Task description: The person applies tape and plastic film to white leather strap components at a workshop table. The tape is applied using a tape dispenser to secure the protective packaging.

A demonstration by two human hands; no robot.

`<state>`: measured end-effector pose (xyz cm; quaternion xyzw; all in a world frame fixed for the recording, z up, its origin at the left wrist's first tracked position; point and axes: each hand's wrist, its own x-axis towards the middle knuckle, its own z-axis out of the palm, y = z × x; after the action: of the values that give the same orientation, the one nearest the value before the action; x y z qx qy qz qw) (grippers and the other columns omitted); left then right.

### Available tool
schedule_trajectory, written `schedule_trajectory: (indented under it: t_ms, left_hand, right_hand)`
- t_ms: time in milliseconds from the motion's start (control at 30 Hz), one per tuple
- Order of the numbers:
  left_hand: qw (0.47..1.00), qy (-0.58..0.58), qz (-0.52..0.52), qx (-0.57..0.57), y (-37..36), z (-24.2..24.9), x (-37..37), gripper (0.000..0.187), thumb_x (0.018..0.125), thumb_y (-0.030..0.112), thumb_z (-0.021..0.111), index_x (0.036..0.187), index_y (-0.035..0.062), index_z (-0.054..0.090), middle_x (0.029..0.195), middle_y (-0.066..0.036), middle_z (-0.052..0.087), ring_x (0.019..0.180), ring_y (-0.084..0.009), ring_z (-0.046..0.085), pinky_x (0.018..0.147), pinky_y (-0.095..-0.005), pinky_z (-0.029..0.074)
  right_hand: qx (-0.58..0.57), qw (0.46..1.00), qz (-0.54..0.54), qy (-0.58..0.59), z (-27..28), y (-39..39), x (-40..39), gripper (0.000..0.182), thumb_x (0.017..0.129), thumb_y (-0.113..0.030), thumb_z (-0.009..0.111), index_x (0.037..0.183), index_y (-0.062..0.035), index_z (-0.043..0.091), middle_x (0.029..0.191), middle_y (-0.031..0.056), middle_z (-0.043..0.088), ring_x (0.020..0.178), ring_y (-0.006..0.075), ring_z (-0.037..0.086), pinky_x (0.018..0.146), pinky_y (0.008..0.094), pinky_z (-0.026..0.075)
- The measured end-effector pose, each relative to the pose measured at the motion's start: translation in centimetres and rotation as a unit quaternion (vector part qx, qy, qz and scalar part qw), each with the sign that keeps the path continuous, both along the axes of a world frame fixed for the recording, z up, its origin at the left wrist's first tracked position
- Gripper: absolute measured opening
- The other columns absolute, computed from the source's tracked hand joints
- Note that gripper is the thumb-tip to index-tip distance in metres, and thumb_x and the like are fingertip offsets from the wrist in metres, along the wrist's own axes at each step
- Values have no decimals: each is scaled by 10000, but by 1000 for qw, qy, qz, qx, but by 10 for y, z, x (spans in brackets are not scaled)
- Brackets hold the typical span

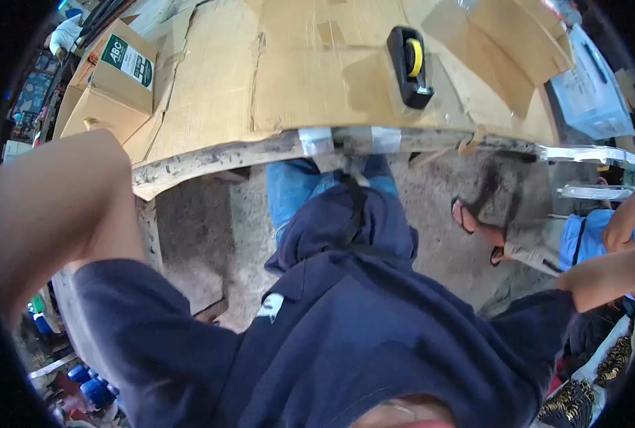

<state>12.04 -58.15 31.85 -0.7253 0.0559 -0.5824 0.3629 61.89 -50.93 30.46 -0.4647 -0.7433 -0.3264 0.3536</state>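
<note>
Neither of my hands shows. My left arm is raised and bent on the left side, its forearm leaving near the left edge. My right arm reaches out past the right edge, so its hand is hidden too. In front of me, on a table covered with flattened cardboard (pixel 296 71), stands a black tape dispenser (pixel 401 78) with a yellow roll (pixel 414 57). A cardboard box (pixel 121 68) with a green and white label sits at the table's left, near my left elbow. At the far right is a brown cardboard piece or box (pixel 506 43).
A translucent plastic bin (pixel 592 89) stands right of the table. Below it, another person in a blue top (pixel 581 239) is seated, legs stretched towards me. The table's front edge (pixel 217 157) is close to my body. Blue items (pixel 96 389) lie at lower left, on my left side.
</note>
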Motion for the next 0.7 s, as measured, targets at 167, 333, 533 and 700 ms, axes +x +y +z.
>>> schedule_trajectory:
  t_ms: [167,333,533,700]
  left_hand:
    - [990,-82,-9,-112,49,-50,11,232,819,173,650,1016,51,637,1034,-93,632,997,-220,595,846,-357,488]
    - [748,56,163,-641,144,-309,70,325,751,111,698,1058,38,617,1097,-144,608,1076,-317,552,920,-404,453]
    - [711,205,226,-634,174,-376,72,386,703,109,716,1071,47,615,1198,-133,562,1139,-342,510,963,-402,436]
    - [695,322,211,-607,191,-377,65,409,701,65,683,1101,51,598,1182,-132,564,1126,-337,519,954,-415,446]
  right_hand:
    - [-480,833,83,263,-203,-20,-145,165,820,-99,692,948,5,685,855,94,697,822,113,647,783,265,502]
    - [-513,702,54,491,-394,6,-198,333,825,-180,704,1061,43,632,978,188,685,931,239,666,824,312,505]
    - [-558,723,-16,406,-438,11,-233,504,813,-303,704,1106,90,589,1014,274,645,979,365,642,872,399,485]
    - [-533,622,99,566,-467,13,-244,473,826,-284,712,1076,103,603,976,204,679,904,274,664,820,355,504]
